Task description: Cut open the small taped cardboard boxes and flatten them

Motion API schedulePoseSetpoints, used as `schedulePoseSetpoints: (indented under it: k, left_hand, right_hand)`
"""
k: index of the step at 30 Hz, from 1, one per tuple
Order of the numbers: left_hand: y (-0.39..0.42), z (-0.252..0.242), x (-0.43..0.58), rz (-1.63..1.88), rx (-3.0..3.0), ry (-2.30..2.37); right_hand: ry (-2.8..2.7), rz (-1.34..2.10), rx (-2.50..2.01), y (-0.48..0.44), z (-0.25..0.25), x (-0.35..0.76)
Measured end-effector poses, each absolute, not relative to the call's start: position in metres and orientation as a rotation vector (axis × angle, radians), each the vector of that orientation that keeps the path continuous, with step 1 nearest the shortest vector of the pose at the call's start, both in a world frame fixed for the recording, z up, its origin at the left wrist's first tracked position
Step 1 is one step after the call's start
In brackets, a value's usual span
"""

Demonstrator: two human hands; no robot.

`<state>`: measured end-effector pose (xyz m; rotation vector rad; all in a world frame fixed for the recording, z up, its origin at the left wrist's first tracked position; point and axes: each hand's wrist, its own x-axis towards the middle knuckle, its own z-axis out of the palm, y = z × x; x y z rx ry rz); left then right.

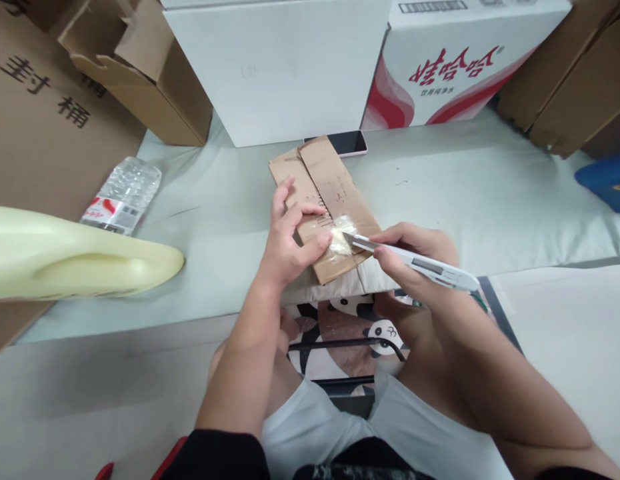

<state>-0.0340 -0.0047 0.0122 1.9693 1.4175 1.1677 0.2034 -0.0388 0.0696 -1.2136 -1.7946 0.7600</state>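
A small flat cardboard box (340, 183) lies at a slant near the front edge of a cloth-covered surface. Across its near end runs a patch of clear tape (343, 237). My left hand (293, 233) holds the box from its left side, fingers curved over the top and thumb beside the tape. In my right hand (415, 257) is a white utility knife (430, 269), gripped between thumb and fingers. Its extended blade points left, and the tip meets or hovers just over the tape; I cannot tell which.
A phone (350, 143) lies behind the box, before white cartons (290, 73). At left are a plastic bottle (125, 193), a pale yellow object (80, 257) and an open cardboard carton (160, 80). A blue item (605, 183) is at far right. My legs are below the edge.
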Motion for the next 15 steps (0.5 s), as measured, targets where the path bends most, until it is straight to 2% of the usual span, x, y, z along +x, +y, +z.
schedulePoseSetpoints:
  k: [7, 11, 15]
  left_hand:
    - [-0.005, 0.011, -0.037, 1.150, 1.959, 1.422]
    - [-0.003, 0.009, -0.045, 1.157, 1.926, 1.433]
    - [0.005, 0.003, -0.061, 1.225, 1.833, 1.454]
  right_hand:
    - [-1.769, 0.796, -1.048, -0.044, 0.072, 0.213]
    - [-1.410, 0.717, -0.858, -0.032, 0.055, 0.229]
    - [-1.376, 0.413, -1.289, -0.008, 0.022, 0.247]
